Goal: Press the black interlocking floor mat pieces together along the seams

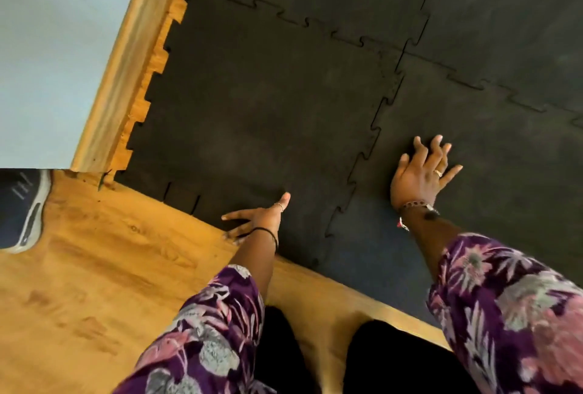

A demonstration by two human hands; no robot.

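Note:
Several black interlocking mat pieces lie on a wooden floor. The near left piece (252, 116) joins the near right piece (492, 147) along a toothed seam (362, 166) that runs from the near edge up to a four-way corner. My left hand (255, 220) rests at the near edge of the left piece, fingers spread, fingertips on the mat's rim. To the right of the seam, my right hand (422, 172) lies flat on the right piece with its fingers apart. Neither hand holds anything.
Bare wooden floor (94, 283) lies near me and to the left. A wooden skirting board (126, 56) runs along a pale wall at the left. A dark device (22, 207) sits at the left edge. My knees in dark trousers (362, 359) are at the bottom.

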